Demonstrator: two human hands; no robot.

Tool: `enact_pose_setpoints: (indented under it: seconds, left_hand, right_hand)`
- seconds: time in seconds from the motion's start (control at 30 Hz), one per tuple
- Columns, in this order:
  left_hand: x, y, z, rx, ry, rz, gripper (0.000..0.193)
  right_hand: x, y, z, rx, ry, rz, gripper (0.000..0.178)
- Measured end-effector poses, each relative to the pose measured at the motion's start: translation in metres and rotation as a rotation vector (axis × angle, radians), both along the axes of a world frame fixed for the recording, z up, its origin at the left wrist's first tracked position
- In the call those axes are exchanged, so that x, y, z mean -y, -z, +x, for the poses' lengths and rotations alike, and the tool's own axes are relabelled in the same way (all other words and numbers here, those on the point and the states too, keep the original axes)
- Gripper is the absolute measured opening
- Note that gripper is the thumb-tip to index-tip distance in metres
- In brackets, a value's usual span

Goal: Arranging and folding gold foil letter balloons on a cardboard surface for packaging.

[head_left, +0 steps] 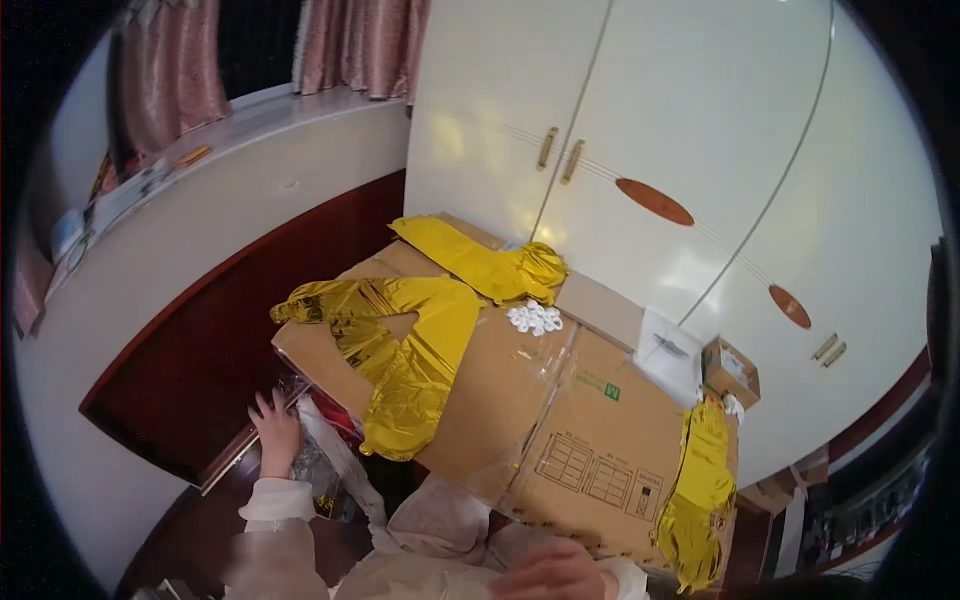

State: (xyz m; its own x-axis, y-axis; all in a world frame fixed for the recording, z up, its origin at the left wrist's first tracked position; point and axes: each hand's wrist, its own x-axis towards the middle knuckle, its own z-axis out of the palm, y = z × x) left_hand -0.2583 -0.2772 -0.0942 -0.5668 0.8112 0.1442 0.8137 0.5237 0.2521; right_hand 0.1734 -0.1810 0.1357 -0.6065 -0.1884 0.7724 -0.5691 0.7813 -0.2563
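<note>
My left hand reaches out beside the left edge of the flattened cardboard, fingers spread, with nothing held. It is nearest to a clear plastic bag with some red and gold in it, hanging below that edge. My right hand is close to my body at the lower edge, smeared by motion, so its fingers cannot be read. In front of me a large flat gold foil balloon lies bent on the cardboard. Behind it is another gold foil balloon, bunched at its right end.
A pile of small white rings lies mid-cardboard. On the right are a crumpled gold foil piece, a small open cardboard box and a white sheet. A white wardrobe stands behind; a dark red board bounds the left.
</note>
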Motion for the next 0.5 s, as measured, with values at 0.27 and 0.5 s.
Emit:
enact_pose_setpoints:
  seconds: [0.27, 0.5]
  left_hand:
    - [-0.001, -0.027, -0.009, 0.259, -0.124, -0.277, 0.033]
    - [0.067, 0.040, -0.035, -0.489, -0.101, 0.143, 0.040]
  right_hand:
    - [-0.043, 0.125, -0.106, 0.418, 0.598, 0.129, 0.037]
    - [-0.061, 0.177, -0.144, 0.430, 0.625, 0.377, 0.027]
